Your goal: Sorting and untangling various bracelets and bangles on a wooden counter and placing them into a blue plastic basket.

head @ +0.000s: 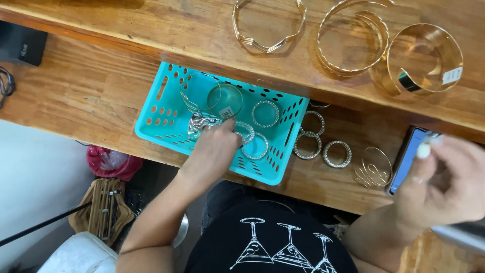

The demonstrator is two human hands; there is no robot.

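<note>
Your left hand (pixel 212 151) pinches a sparkly bangle (pixel 246 132) in the teal basket (pixel 166 121), at ten o'clock from your right hand (pixel 444 187), curled around a phone (pixel 406 159).

A small white rectangular label (pixel 451 75) hangs on the wide gold cuff (pixel 424 59), well above the right grip (pixel 444 182). A phone screen (pixel 407 157), glowing pale blue, lies just left of that grip. Another small white tag (pixel 227 112) sits just above the left grip (pixel 214 151).
</note>
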